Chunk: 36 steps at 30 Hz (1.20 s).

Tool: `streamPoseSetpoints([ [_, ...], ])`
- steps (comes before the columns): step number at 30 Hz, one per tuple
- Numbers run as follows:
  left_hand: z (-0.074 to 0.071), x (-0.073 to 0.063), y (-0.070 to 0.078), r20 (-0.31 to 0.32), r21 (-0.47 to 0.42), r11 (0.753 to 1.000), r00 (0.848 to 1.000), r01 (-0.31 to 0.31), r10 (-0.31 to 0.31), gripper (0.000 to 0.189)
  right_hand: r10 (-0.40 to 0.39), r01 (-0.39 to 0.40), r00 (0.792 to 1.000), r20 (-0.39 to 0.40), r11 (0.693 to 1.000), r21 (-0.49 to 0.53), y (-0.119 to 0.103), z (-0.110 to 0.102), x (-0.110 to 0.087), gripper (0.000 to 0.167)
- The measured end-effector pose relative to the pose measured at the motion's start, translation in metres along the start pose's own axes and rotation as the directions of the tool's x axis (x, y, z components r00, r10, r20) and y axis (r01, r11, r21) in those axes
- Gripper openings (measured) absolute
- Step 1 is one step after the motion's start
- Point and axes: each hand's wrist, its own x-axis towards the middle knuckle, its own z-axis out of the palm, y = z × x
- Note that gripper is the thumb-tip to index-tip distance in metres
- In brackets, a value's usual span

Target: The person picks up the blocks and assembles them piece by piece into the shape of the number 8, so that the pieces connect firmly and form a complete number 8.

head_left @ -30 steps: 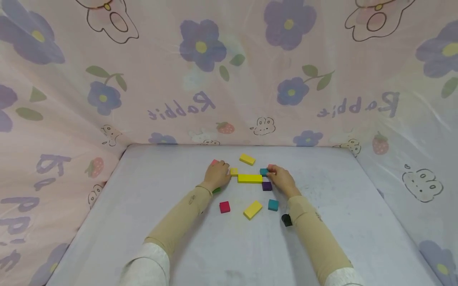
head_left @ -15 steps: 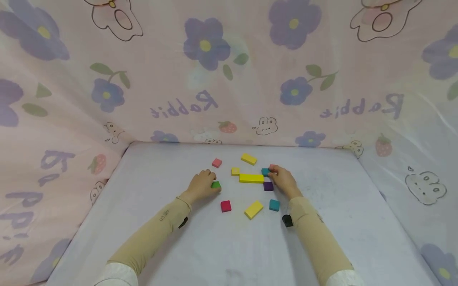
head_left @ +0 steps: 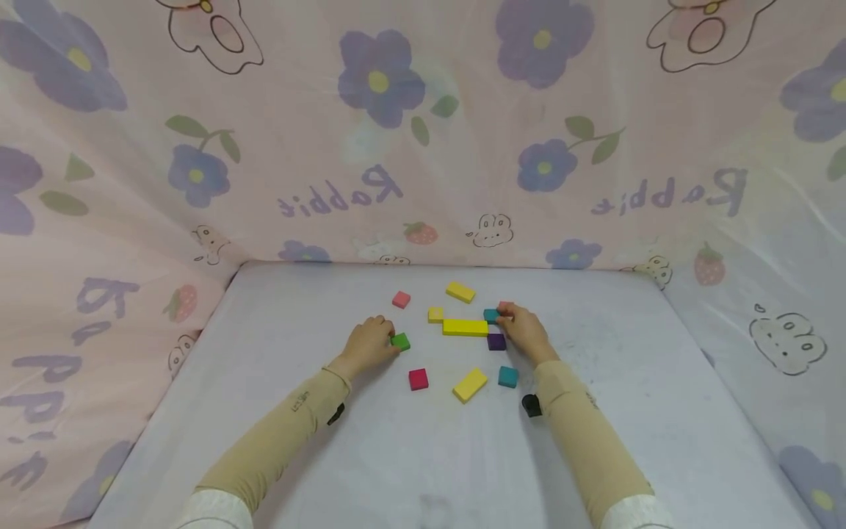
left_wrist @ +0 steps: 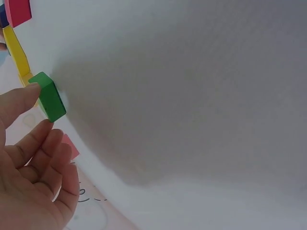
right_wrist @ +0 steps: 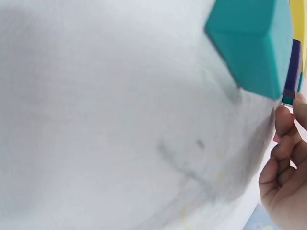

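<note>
My left hand (head_left: 367,344) pinches a green block (left_wrist: 50,99) between thumb and forefinger, left of the other pieces. In the head view, my right hand (head_left: 526,332) has its thumb and forefinger at the right end of a small teal block (head_left: 490,315). A long yellow block (head_left: 465,328) lies between the hands, with a small yellow block (head_left: 435,315) at its left end. At its right end sit the teal block and, nearer me, a purple block (head_left: 496,342). Behind the right fingertips a pink block (head_left: 504,304) is partly hidden.
Toward the back lie another pink block (head_left: 401,299) and a yellow block (head_left: 460,292). Nearer me are a red block (head_left: 418,379), a yellow block (head_left: 470,385) and a second teal block (head_left: 508,377). A patterned curtain (head_left: 449,162) rises behind the white table (head_left: 410,470).
My left hand has moved from beside the small yellow block back left and nearer me, onto the green block. The farther-left pink block has come into full view. My right hand stays put.
</note>
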Motion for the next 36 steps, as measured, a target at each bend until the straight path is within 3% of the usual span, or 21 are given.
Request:
streamPoseSetpoints([
  [9,0.005,0.003,0.006,-0.014,-0.060,0.998,1.000,-0.024,0.023,0.027,0.002,-0.002,1.000,-0.007,1.000,-0.009,-0.001,0.000,-0.001,0.039],
  [18,0.016,0.018,0.022,-0.018,-0.120,0.990,0.997,-0.078,0.076,0.023,0.027,-0.027,1.000,-0.006,1.000,0.004,-0.004,-0.001,-0.004,0.039],
  [28,0.015,0.030,0.044,0.046,-0.095,0.994,0.997,-0.052,0.056,0.027,0.035,-0.035,0.999,-0.012,0.999,0.002,-0.004,-0.001,-0.003,0.037],
  [36,0.017,0.032,0.045,0.059,-0.124,0.992,0.997,-0.035,0.042,0.027,0.025,-0.025,1.000,0.012,1.000,-0.005,-0.004,-0.002,-0.003,0.039],
])
